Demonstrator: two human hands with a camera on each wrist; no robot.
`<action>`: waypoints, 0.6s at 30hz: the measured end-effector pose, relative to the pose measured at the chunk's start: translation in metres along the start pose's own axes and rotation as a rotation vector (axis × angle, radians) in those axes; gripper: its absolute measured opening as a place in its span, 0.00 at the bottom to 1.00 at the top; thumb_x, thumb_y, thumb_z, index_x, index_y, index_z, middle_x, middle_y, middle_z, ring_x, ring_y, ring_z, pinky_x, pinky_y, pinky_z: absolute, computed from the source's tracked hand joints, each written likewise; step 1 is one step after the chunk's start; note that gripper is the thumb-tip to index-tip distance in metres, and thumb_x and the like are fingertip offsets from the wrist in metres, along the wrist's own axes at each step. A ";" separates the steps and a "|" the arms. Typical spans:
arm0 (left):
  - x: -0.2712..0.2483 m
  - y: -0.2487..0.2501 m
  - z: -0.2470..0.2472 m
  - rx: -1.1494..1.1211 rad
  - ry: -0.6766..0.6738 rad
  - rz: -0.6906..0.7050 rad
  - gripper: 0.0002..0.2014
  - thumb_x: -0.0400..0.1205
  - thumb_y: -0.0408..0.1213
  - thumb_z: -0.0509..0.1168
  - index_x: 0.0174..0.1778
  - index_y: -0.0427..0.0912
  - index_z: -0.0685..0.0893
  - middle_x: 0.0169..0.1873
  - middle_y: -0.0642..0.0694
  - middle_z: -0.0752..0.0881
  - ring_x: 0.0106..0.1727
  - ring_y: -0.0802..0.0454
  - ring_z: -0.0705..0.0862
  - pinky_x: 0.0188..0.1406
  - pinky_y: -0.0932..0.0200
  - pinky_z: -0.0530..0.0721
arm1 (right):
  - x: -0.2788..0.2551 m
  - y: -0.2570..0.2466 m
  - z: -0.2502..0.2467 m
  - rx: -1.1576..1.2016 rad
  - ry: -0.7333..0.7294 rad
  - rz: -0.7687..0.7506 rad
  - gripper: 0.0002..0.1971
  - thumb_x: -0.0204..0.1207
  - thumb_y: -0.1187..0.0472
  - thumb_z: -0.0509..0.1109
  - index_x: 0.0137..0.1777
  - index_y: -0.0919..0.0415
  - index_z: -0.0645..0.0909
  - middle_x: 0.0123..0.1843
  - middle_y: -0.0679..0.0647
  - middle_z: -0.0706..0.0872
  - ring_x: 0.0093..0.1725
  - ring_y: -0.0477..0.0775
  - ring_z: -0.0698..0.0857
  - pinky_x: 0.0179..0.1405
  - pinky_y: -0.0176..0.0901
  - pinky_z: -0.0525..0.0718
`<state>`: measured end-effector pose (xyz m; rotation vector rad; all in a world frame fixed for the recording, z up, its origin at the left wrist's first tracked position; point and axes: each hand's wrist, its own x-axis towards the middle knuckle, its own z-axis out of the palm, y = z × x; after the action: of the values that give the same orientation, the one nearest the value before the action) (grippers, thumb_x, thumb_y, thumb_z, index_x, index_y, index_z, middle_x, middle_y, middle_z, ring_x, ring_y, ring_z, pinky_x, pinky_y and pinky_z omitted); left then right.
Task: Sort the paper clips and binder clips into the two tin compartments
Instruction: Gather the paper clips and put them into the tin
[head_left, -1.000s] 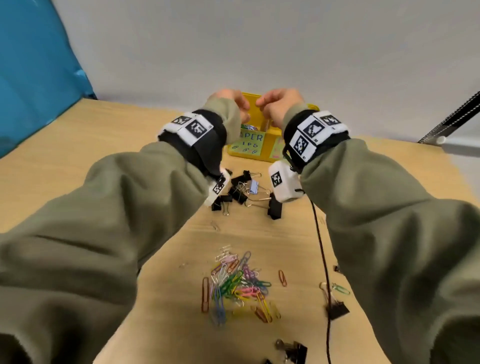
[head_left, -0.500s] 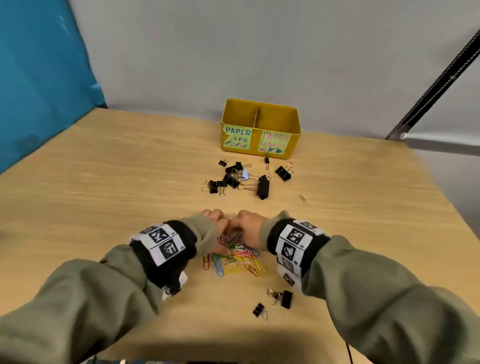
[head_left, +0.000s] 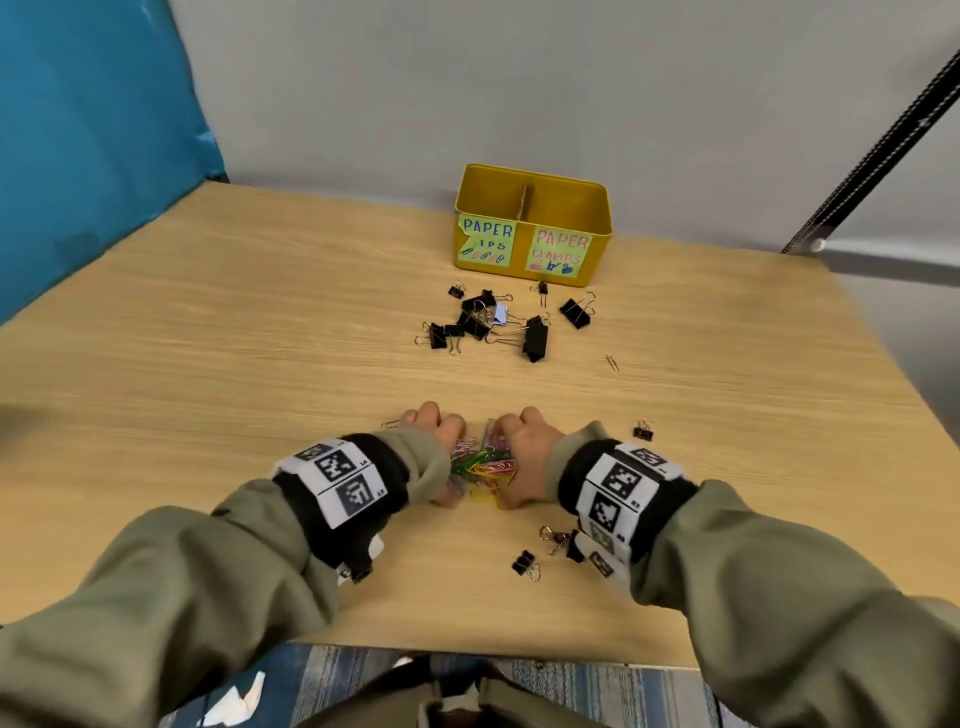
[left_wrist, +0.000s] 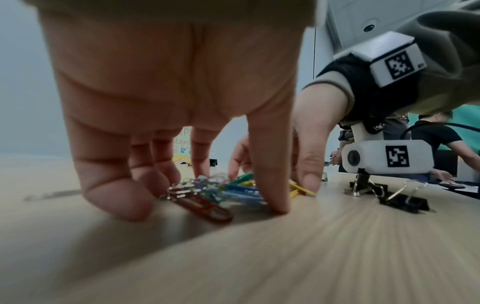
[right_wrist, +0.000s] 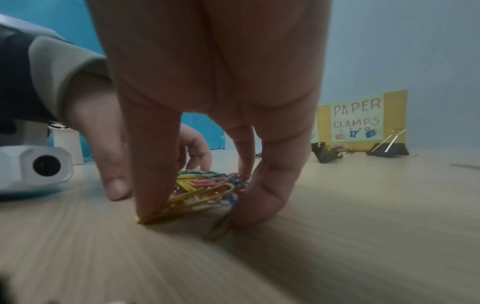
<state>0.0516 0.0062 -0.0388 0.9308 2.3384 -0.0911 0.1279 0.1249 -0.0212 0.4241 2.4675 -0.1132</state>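
Colourful paper clips (head_left: 483, 465) lie heaped on the wooden table near its front edge. My left hand (head_left: 441, 431) and right hand (head_left: 524, 441) cup the heap from either side, fingers curled down around it. In the left wrist view the fingertips (left_wrist: 119, 203) touch the table beside the paper clips (left_wrist: 223, 189). In the right wrist view my thumb (right_wrist: 150, 201) presses a yellow clip at the edge of the pile (right_wrist: 205, 189). The yellow two-compartment tin (head_left: 566, 208) stands at the back, labelled for paper clips on the left and clamps on the right. Its contents are hidden.
Several black binder clips (head_left: 488, 319) lie scattered in front of the tin. Three more binder clips sit near my right wrist (head_left: 524, 564), (head_left: 558, 540), (head_left: 643, 430). A lone silver paper clip (head_left: 613, 362) lies to the right. A blue panel stands along the left.
A second ago both hands were over the tin. They came back to the heap, and since half a second ago they have closed in tighter, bunching the clips together.
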 end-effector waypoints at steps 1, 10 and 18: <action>0.003 0.005 -0.001 -0.029 0.008 -0.020 0.37 0.71 0.43 0.74 0.73 0.45 0.64 0.68 0.42 0.69 0.70 0.42 0.69 0.71 0.46 0.72 | 0.003 -0.004 -0.002 0.024 0.008 -0.013 0.40 0.64 0.45 0.75 0.74 0.51 0.62 0.68 0.53 0.69 0.68 0.57 0.76 0.65 0.66 0.66; 0.017 0.004 -0.022 -0.166 -0.012 -0.012 0.19 0.84 0.31 0.57 0.72 0.38 0.73 0.68 0.37 0.77 0.63 0.44 0.78 0.66 0.56 0.73 | 0.041 -0.004 -0.005 0.222 0.062 -0.087 0.19 0.73 0.52 0.70 0.65 0.47 0.77 0.60 0.53 0.79 0.66 0.57 0.78 0.71 0.66 0.70; 0.029 -0.022 -0.036 -0.764 -0.008 -0.038 0.19 0.79 0.26 0.66 0.66 0.30 0.77 0.40 0.40 0.84 0.38 0.45 0.84 0.40 0.56 0.85 | 0.053 0.022 -0.017 0.812 -0.054 -0.130 0.14 0.74 0.70 0.72 0.32 0.55 0.75 0.26 0.51 0.82 0.24 0.46 0.81 0.23 0.30 0.82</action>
<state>0.0028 0.0171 -0.0298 0.4907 2.1022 0.7287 0.0858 0.1634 -0.0390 0.5743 2.2985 -1.1804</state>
